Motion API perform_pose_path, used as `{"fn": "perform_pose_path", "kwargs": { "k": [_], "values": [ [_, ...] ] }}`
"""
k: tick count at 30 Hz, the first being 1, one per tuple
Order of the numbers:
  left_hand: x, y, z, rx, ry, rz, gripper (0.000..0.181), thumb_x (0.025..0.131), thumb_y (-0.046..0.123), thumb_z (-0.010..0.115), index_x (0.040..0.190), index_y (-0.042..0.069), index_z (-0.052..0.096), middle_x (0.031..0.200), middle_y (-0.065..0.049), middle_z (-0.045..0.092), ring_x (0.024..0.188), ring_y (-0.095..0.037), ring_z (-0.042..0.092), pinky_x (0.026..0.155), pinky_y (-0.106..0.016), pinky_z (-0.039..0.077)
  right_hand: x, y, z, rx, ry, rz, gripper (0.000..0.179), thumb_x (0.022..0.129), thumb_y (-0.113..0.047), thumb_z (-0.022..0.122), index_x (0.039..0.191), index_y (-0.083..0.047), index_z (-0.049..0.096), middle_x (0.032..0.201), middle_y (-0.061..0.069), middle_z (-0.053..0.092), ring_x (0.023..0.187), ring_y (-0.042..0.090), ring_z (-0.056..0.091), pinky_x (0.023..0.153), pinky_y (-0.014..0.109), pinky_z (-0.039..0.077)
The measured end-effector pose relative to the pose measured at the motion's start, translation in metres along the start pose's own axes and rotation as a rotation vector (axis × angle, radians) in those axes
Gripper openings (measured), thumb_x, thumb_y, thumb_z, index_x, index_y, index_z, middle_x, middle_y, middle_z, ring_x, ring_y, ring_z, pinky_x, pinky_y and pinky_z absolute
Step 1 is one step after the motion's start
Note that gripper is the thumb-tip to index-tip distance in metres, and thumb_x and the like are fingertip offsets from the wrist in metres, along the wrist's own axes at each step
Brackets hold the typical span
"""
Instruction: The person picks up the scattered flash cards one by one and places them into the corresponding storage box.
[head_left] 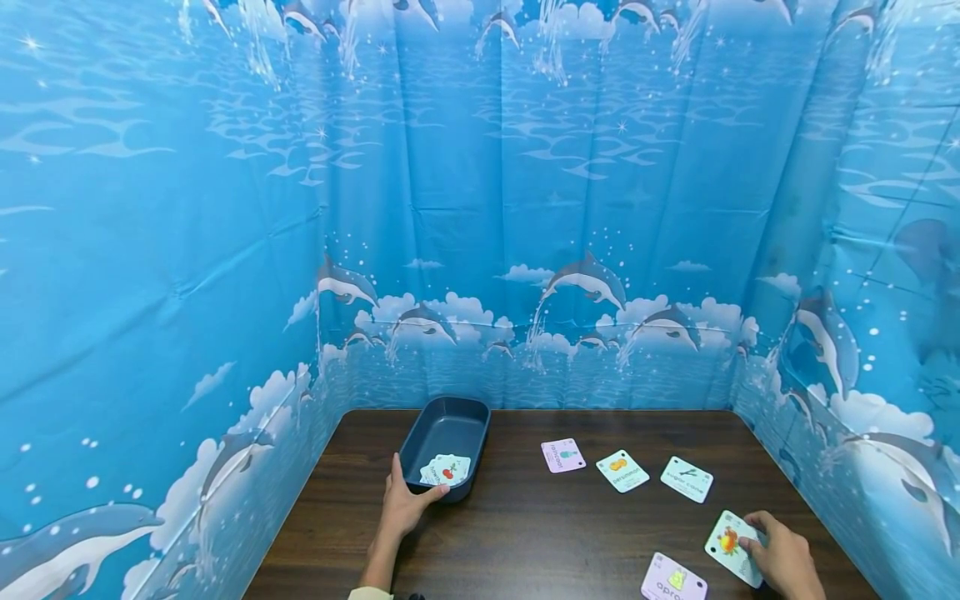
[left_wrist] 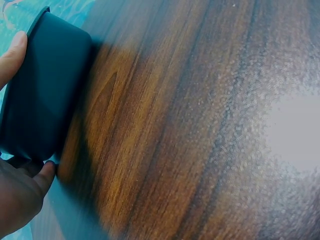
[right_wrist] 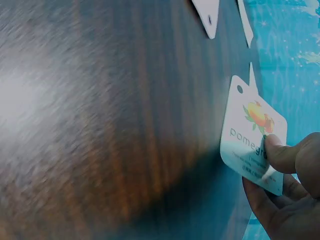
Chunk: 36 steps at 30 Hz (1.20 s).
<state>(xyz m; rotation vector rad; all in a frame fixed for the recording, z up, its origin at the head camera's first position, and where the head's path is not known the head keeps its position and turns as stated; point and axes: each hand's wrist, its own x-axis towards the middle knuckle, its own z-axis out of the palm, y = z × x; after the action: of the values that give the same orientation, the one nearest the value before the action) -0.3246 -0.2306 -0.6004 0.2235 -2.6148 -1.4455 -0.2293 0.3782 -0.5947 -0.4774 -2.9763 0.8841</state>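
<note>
My left hand (head_left: pixel 402 506) holds the near left corner of a dark blue oblong bin (head_left: pixel 450 406). In the left wrist view its thumb and fingers press the bin's outer walls (left_wrist: pixel 50 75). Several picture cards (head_left: pixel 452 472) lie overlapped at the bin's near end, the top one showing red fruit. At the right of the table, my right hand (head_left: pixel 786 557) pinches a pale green pomegranate card (head_left: pixel 727 546) between thumb and fingers. The right wrist view shows this card (right_wrist: pixel 245 115) tilted up, the thumb on its printed face.
On the brown table (head_left: pixel 525 533) lie a pink raincoat card (head_left: pixel 563 456), a persimmon card (head_left: pixel 622 472), a sugar cane card (head_left: pixel 687 480) and a pink card (head_left: pixel 674 577) lettered "apro", cut off at the bottom. A blue dolphin curtain (head_left: pixel 465 250) stands around the table.
</note>
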Motion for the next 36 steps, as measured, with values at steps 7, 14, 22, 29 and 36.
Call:
{"fn": "perform_pose_path", "kwargs": {
  "k": [7, 14, 22, 29, 36],
  "values": [
    [0.0, 0.0, 0.0, 0.008, -0.002, -0.006, 0.136, 0.081, 0.045, 0.093, 0.17, -0.003, 0.002, 0.165, -0.044, 0.024, 0.149, -0.063, 0.034, 0.12, -0.073, 0.034, 0.005, -0.01, 0.0, 0.024, 0.045, -0.025, 0.029, 0.097, -0.003, 0.069, 0.122, 0.01, 0.064, 0.121, 0.041, 0.066, 0.107, 0.058, 0.064, 0.083, 0.064, 0.053],
    [0.003, -0.002, 0.002, 0.004, 0.011, -0.003, 0.135, 0.081, 0.045, 0.093, 0.17, -0.003, 0.004, 0.165, -0.045, 0.025, 0.149, -0.063, 0.034, 0.119, -0.074, 0.034, 0.009, -0.026, 0.002, 0.059, 0.115, -0.116, 0.026, 0.099, -0.002, 0.062, 0.122, 0.008, 0.066, 0.103, 0.029, 0.072, 0.092, 0.041, 0.067, 0.076, 0.056, 0.052],
    [0.002, -0.001, 0.001, 0.014, 0.005, 0.013, 0.137, 0.08, 0.045, 0.094, 0.17, -0.004, 0.004, 0.164, -0.045, 0.025, 0.149, -0.064, 0.034, 0.119, -0.073, 0.036, 0.016, -0.053, 0.005, 0.081, 0.099, -0.117, 0.027, 0.101, -0.003, 0.061, 0.126, 0.008, 0.065, 0.108, 0.03, 0.071, 0.093, 0.039, 0.062, 0.077, 0.054, 0.05],
    [0.002, -0.002, 0.0, 0.02, -0.01, 0.014, 0.138, 0.08, 0.047, 0.094, 0.17, -0.003, 0.003, 0.165, -0.045, 0.024, 0.15, -0.064, 0.033, 0.118, -0.074, 0.036, 0.023, -0.076, 0.012, 0.132, 0.095, -0.179, 0.025, 0.101, -0.001, 0.06, 0.125, 0.007, 0.066, 0.101, 0.025, 0.072, 0.084, 0.03, 0.064, 0.065, 0.038, 0.047],
    [0.004, -0.004, 0.001, 0.02, -0.005, 0.011, 0.138, 0.08, 0.047, 0.093, 0.17, -0.003, 0.002, 0.165, -0.045, 0.023, 0.15, -0.064, 0.033, 0.118, -0.074, 0.036, 0.03, -0.098, 0.018, 0.153, 0.114, -0.241, 0.024, 0.102, -0.001, 0.059, 0.124, 0.005, 0.067, 0.105, 0.027, 0.073, 0.086, 0.03, 0.065, 0.066, 0.035, 0.046]
  ]
}}
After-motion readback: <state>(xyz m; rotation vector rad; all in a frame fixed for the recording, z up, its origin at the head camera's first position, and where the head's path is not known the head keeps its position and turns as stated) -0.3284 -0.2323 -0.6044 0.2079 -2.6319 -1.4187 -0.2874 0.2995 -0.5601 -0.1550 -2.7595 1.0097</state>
